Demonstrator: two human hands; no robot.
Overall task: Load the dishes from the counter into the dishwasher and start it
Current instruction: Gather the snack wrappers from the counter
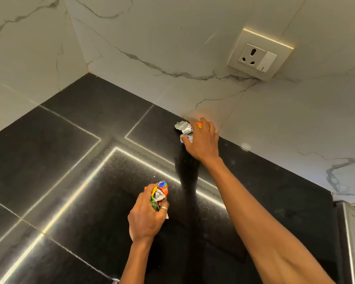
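Note:
My left hand [147, 218] grips a crumpled bundle of orange, green and white snack wrappers [159, 192] just above the black counter [70, 160]. My right hand [203, 140] reaches to the back of the counter by the wall and grips a crumpled silver and orange wrapper [184, 129]. No dishes and no dishwasher are in view.
White marble-look wall tiles meet in a corner at the back left. A wall socket with a switch [258, 56] sits above my right hand. A steel edge [348, 232] shows at the counter's right end. Bright light strips reflect in the polished counter.

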